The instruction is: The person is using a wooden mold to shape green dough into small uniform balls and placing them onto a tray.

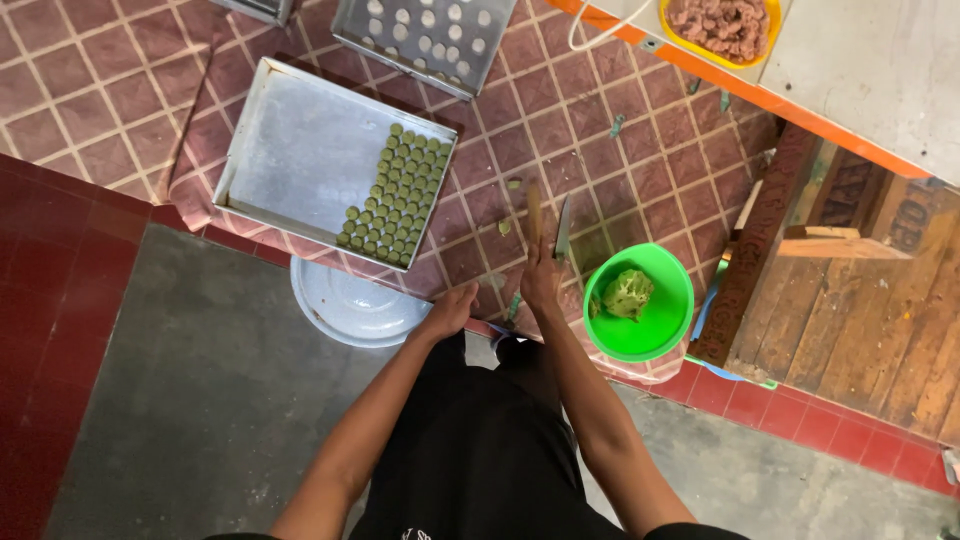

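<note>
My right hand (540,278) grips a knife (563,228) whose blade points away from me over the checked tablecloth (620,170). A brown stick-like handle (534,210) rises beside the blade. My left hand (452,308) rests with curled fingers on the table's near edge and holds nothing that I can see. A green bowl (655,335) with a lump of green dough (627,293) stands just right of my right hand. A metal tray (290,150) with several rows of small green round pieces (398,195) lies to the upper left.
A perforated metal tray (425,40) lies at the far edge. A white round lid or basin (350,305) sticks out under the table edge. A yellow bowl of brown chunks (722,25) sits on an orange-edged counter (870,60). Wooden crates (850,300) stand right.
</note>
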